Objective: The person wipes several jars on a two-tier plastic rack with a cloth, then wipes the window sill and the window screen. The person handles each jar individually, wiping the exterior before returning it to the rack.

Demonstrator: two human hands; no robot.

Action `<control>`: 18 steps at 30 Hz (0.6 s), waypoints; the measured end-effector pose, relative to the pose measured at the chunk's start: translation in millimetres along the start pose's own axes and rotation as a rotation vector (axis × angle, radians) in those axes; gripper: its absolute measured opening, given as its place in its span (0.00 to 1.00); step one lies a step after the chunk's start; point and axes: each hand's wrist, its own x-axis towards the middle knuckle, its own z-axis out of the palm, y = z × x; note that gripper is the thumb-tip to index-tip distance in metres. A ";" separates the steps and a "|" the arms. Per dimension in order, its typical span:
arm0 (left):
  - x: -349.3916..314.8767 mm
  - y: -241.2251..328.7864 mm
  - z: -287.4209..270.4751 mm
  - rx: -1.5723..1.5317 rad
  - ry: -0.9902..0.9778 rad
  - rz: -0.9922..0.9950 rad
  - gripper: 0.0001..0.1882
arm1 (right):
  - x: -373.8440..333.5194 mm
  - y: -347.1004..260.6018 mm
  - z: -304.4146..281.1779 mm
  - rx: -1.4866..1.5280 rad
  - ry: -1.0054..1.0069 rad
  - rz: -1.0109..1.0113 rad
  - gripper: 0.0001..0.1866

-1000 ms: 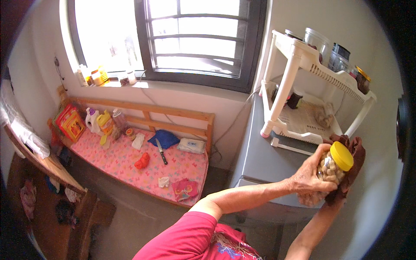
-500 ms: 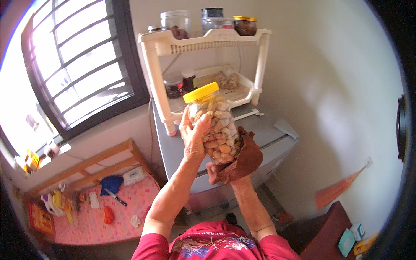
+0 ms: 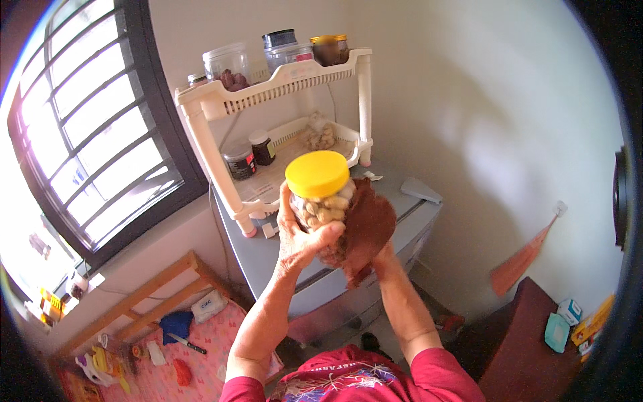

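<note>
A clear jar of peanuts in their shells (image 3: 323,212), with a yellow lid (image 3: 317,173), is held up in front of me, its top tipped toward me. My left hand (image 3: 299,242) wraps round its left side, thumb across the front. Brown cloth (image 3: 372,224) lies against the jar's right side. Behind that cloth is my right hand (image 3: 384,254), its fingers mostly hidden as it grips the fabric and presses it to the jar.
Beyond the jar, a cream two-tier rack (image 3: 281,91) with several jars stands on a grey cabinet (image 3: 258,262). A barred window (image 3: 100,127) is at left, above a pink-covered table (image 3: 221,335) bearing a knife (image 3: 187,344). A brown surface (image 3: 519,342) stands at lower right.
The jar has tipped so its lid faces me more. The cloth has moved up along its right side, with my right hand behind it. My view has shifted toward the right.
</note>
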 end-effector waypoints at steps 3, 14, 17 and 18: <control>-3.4 1.3 5.4 0.061 -0.170 0.003 0.51 | 27.3 26.8 -5.2 0.088 0.004 0.014 0.11; -2.4 -11.5 -3.6 0.195 0.082 0.063 0.47 | 2.9 2.8 5.2 0.235 0.022 -0.043 0.38; -1.4 -7.2 0.4 -0.016 0.181 -0.051 0.44 | -35.8 6.1 30.6 0.577 0.228 0.243 0.38; -1.1 -7.8 -1.8 -0.143 0.166 -0.071 0.44 | -44.0 -2.0 43.0 0.897 0.367 0.431 0.38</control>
